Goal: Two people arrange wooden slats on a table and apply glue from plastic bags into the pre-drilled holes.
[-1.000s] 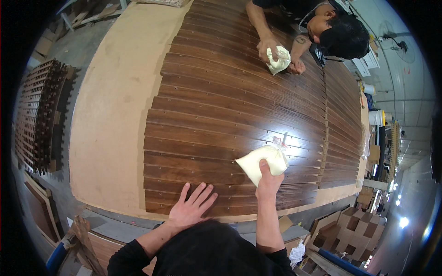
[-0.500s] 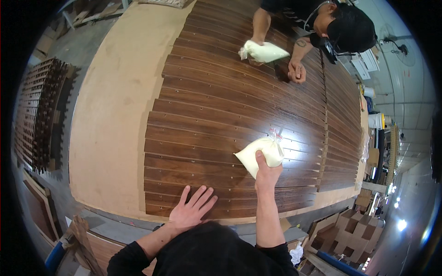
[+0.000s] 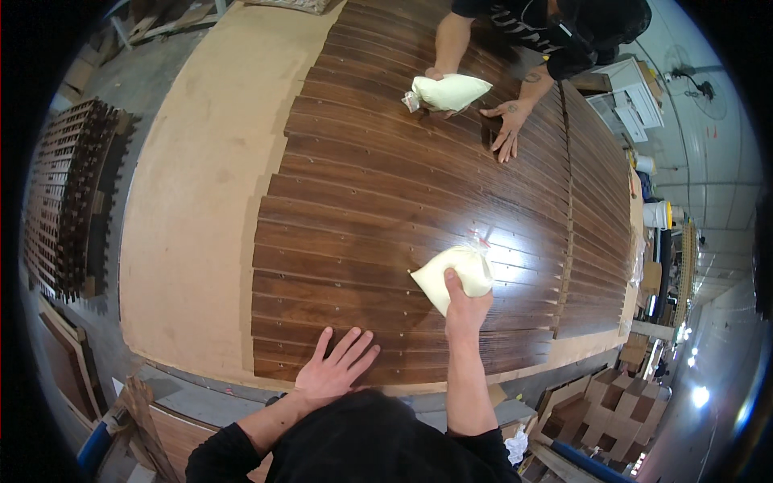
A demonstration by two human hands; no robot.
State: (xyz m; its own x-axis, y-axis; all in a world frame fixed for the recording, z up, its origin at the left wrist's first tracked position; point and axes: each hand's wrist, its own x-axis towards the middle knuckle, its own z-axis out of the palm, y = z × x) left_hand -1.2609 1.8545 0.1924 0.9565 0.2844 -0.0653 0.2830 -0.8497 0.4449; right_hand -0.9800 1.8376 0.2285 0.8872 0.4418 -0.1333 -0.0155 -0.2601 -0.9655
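Note:
My right hand point(image 3: 467, 307) is closed round a clear plastic bag of pale yellow paste point(image 3: 448, 272), its tied end up at the right and its pointed corner aimed left over the boards. Flat on the near edge of the dark brown wooden boards point(image 3: 346, 278) lies my left hand point(image 3: 336, 364), fingers spread, holding nothing. Small holes or dots run in rows along the boards. Across the table a co-worker's hand grips a similar bag of pale paste point(image 3: 452, 92); the co-worker's other hand point(image 3: 507, 127) rests with fingers spread on the boards.
The boards lie on a light plywood sheet point(image 3: 189, 209). A stack of slotted wooden pieces point(image 3: 68, 201) stands on the floor at the left. Cardboard pieces point(image 3: 616, 410) are at the lower right. White buckets point(image 3: 658, 214) stand beyond the right end, and a fan point(image 3: 696, 84) is farther back.
The co-worker's bag has shifted slightly left and up, and their other hand has opened out onto the boards. My hands and bag have barely moved.

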